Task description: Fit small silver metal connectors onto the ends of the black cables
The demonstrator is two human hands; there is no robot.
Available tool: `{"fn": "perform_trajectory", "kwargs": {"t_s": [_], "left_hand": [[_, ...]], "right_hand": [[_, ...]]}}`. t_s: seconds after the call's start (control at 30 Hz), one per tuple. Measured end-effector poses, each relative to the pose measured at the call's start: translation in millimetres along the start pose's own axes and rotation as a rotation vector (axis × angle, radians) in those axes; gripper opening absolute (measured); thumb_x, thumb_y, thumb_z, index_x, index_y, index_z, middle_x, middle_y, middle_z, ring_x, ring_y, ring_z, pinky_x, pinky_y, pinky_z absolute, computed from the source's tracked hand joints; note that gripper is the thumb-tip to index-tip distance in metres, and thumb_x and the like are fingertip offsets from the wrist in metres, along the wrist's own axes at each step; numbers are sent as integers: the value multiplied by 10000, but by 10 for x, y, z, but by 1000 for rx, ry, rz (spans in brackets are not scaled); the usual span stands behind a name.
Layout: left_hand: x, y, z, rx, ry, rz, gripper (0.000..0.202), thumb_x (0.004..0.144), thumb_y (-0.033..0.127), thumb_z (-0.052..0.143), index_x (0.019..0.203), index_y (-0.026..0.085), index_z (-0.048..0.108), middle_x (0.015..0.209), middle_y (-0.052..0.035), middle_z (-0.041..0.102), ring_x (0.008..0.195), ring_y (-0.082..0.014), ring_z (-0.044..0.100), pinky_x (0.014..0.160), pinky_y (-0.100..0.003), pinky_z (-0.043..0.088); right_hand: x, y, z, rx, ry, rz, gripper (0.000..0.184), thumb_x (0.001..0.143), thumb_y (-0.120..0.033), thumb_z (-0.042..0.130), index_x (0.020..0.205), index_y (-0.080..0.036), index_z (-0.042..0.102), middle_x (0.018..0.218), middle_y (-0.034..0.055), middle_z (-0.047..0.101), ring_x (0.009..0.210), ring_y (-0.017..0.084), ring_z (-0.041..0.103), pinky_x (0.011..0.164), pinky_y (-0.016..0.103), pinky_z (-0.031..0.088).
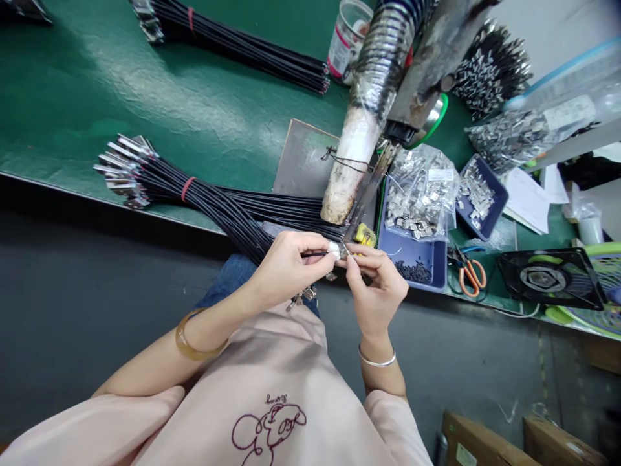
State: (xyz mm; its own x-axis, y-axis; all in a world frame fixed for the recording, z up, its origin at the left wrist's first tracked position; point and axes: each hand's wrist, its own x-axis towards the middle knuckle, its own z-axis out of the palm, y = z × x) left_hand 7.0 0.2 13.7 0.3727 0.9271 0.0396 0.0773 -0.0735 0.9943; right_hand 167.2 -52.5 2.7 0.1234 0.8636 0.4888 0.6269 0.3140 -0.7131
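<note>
My left hand [294,265] is closed in a pinch around the end of a black cable [315,254], with something white covering a fingertip. Against it, my right hand [376,281] pinches a small metal piece [345,252] at the cable's tip; my fingers hide most of it. Just above both hands is the tip of a soldering iron [371,188], pointing down. A bundle of black cables [208,200], tied with a red band, runs along the table edge toward my left wrist. Several metal cable ends [305,296] hang by my lap.
An extraction hose [361,123] slants down over the work spot. To the right are a blue tray [439,262] with a bag of metal parts [422,194], a smaller bin [485,200], orange-handled pliers [471,275] and a fan [548,278]. Another cable bundle [252,48] lies at the back.
</note>
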Motion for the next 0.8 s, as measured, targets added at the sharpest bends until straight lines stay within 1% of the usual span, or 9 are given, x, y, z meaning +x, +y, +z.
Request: {"fn": "perform_trajectory", "kwargs": {"t_s": [0.03,0.1,0.2,0.3,0.43,0.5,0.6,0.67,0.8], "left_hand": [[0,-4,0,8,6,7,192,808,191,621,630,132,663,656,-23,634,635,-120,560,539,-198,419],[5,-15,4,22,19,12,207,803,190,616,608,129,649,635,-16,607,603,-106,520,523,-199,388],[24,-24,14,37,25,-12,194,798,177,593,621,119,651,612,2,554,557,-81,426,505,-205,332],[46,-20,25,40,30,-47,180,792,175,577,643,111,655,586,18,492,544,-71,352,499,-211,287],[71,-4,35,32,49,-59,187,793,191,578,635,114,641,578,19,480,547,-73,347,503,-216,278],[81,9,34,21,62,-58,194,795,197,579,626,116,631,581,17,483,552,-76,358,508,-216,283],[93,30,27,12,72,-51,205,796,201,578,613,117,614,574,22,449,556,-75,350,512,-215,279],[99,41,22,4,59,-56,208,791,198,577,601,117,597,565,31,406,553,-71,328,507,-213,264],[102,49,22,-24,-7,-94,176,761,165,569,590,122,566,558,46,332,543,-61,277,487,-206,218]], "right_hand": [[6,-6,-6,45,-31,49,66,902,-142,636,910,-201,664,1025,54,760,891,160,764,704,275,659],[19,-16,-14,70,-51,68,58,891,-142,646,884,-197,662,1035,53,759,895,161,762,744,295,659],[45,-25,-9,24,-26,-18,96,864,-109,660,864,-204,657,1033,46,765,939,172,756,808,327,647],[76,-23,6,-24,-8,-89,110,860,-100,653,852,-210,649,992,41,773,981,183,749,843,348,632],[109,-22,18,-18,-13,-91,120,864,-92,645,858,-212,650,962,37,777,1006,185,744,853,350,623],[122,-33,17,-12,-8,-97,127,860,-86,650,869,-213,657,975,37,777,1011,185,742,860,353,622],[130,-58,7,-27,0,-101,141,849,-77,660,878,-216,667,1004,37,776,1007,183,741,870,361,619],[122,-70,-7,-30,-10,-105,152,838,-69,662,864,-219,656,1015,40,776,1010,185,740,872,365,619],[82,-70,-36,-35,-41,-128,173,834,-62,645,858,-231,620,990,37,777,1023,197,741,858,368,625]]}}
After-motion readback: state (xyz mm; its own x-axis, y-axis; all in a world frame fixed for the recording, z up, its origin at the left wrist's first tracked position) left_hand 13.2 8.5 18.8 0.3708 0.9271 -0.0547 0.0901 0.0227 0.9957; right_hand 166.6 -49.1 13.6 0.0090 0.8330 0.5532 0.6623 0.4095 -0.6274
